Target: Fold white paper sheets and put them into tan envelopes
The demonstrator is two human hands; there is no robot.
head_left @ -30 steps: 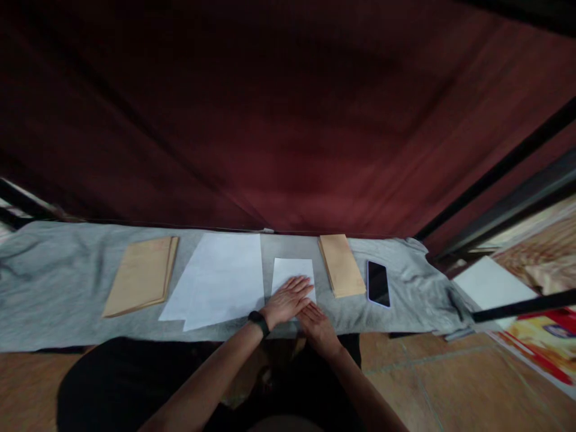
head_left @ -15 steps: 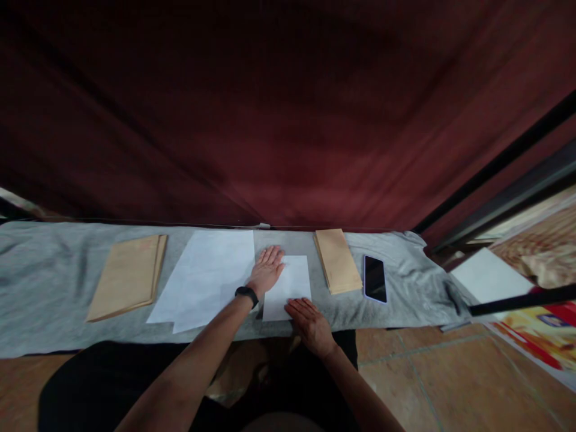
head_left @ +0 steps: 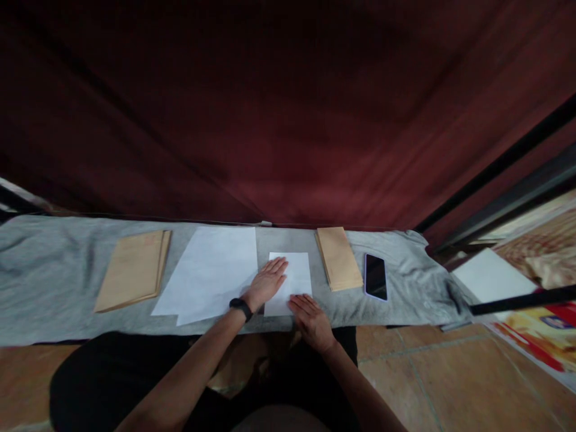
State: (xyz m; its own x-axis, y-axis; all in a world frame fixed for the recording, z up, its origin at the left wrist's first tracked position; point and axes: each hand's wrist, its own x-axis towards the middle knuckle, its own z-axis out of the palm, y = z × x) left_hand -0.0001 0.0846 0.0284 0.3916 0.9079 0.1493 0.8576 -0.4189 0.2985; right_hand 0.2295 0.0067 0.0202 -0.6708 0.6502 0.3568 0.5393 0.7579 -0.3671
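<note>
A small white sheet of paper (head_left: 297,273), possibly folded, lies flat on the grey cloth in front of me. My left hand (head_left: 267,281), with a black band on the wrist, rests across the paper's left edge, fingers stretched out. On the lower right corner of the paper lies my right hand (head_left: 311,321), its fingers flat and extended. Larger white sheets (head_left: 216,270) overlap one another just left of my left hand. To the right of the small sheet is a stack of narrow brown envelopes (head_left: 338,258).
Bigger brown envelopes (head_left: 132,267) are stacked at the left. A phone (head_left: 375,277) in a lilac case lies right of the narrow envelopes. The grey cloth (head_left: 45,270) covers a narrow surface against a dark red backdrop (head_left: 279,150). A black bar (head_left: 522,300) crosses at the right.
My left hand has slid slightly down the small sheet, from its upper left edge. My right hand remains at the lower right corner. The view has shifted a little.
</note>
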